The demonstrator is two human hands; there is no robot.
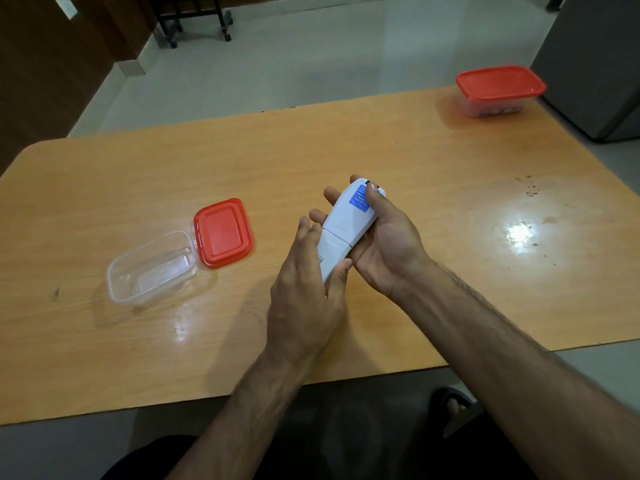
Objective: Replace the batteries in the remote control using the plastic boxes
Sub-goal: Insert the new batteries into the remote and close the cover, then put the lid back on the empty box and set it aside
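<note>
A white remote control (pixel 346 223) with a blue sticker on its back lies face down across both hands above the table's middle. My right hand (pixel 384 237) cradles its upper half, thumb pressed on the sticker. My left hand (pixel 308 289) grips the lower end, thumb on the battery cover, which looks closed. An open clear plastic box (pixel 152 268) stands at the left with nothing visible inside, its red lid (pixel 223 233) lying flat beside it. A second clear box with a red lid on (pixel 498 88) stands at the far right corner, dark items inside.
The wooden table (pixel 433 168) has a glossy glare patch at the right. A grey cabinet (pixel 595 64) stands against the far right edge. A dark chair base (pixel 194 19) stands on the floor beyond. My foot (pixel 450 403) shows below the near edge.
</note>
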